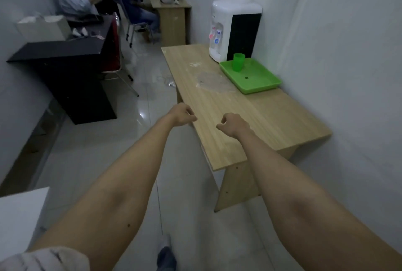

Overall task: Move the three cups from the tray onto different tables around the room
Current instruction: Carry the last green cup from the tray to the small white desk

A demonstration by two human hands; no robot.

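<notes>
Reaching forward at the frame's center, the left hand (182,115) and right hand (233,123) are hovering with fingers loosely curled, holding nothing, over the near end of the light wooden table (272,122). In the upper right, 1 green cup (238,62) is standing upright on the green tray (261,83), just beside the white water dispenser (236,28).
</notes>
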